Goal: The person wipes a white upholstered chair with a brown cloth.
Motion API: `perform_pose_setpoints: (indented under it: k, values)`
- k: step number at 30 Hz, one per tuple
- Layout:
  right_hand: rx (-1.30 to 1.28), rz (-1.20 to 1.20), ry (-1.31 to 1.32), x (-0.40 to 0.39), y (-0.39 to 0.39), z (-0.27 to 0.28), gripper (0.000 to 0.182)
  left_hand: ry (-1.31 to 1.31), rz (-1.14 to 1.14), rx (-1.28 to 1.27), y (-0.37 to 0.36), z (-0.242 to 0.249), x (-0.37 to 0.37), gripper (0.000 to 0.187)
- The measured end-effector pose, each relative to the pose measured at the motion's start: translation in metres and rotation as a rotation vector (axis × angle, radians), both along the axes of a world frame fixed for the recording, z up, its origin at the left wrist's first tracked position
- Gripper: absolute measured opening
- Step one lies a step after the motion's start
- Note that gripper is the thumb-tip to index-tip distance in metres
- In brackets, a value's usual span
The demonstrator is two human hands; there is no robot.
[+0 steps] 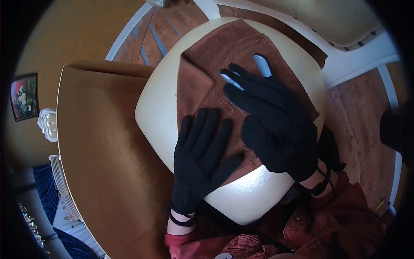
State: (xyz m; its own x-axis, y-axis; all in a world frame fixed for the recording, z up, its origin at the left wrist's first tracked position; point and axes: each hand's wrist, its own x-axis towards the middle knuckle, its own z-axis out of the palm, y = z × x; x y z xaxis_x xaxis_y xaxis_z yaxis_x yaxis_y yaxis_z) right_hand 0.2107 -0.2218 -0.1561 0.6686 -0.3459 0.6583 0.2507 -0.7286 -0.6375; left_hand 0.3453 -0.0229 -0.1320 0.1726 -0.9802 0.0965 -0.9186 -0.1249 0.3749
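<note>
"Your grip?"

"My black-gloved left hand (pixel 198 151) lies spread wide on fuzzy brown cloth (pixel 237 47), corner folded over; whether my black-gloved right hand (pixel 278 118) grips anything, I can't tell."

"Beneath?"

"Smooth, rounded cream seat (pixel 157 108); woodgrain floor (pixel 355 125) beyond."

The cloth (pixel 235 54) is brown, the curtain (pixel 46 187) (seemingly) dark blue.

Brown matte cloth (pixel 233 47) lies across a cream, rounded-square padded seat (pixel 157 103), one flap folded over near the left corner; the black-gloved left hand (pixel 196 151) spreads flat beside the near-left edge; the black-gloved right hand (pixel 280 116) shows pale-blue fingertips.
</note>
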Motion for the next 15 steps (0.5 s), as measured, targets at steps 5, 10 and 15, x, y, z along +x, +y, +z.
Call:
perform_pose_setpoints:
  k: [5,10,15]
  values:
    - [-0.003,0.052,-0.026,0.001,0.000,0.001,0.052,-0.193,0.182,0.053,0.012,-0.013,0.026,0.066]
    - [0.057,0.020,-0.014,-0.005,0.004,0.012,0.050,-0.311,0.658,-0.052,0.034,-0.027,0.043,0.058]
    - [0.056,0.038,-0.028,-0.007,0.000,0.010,0.049,-0.527,0.466,0.205,0.018,-0.003,0.015,0.054]
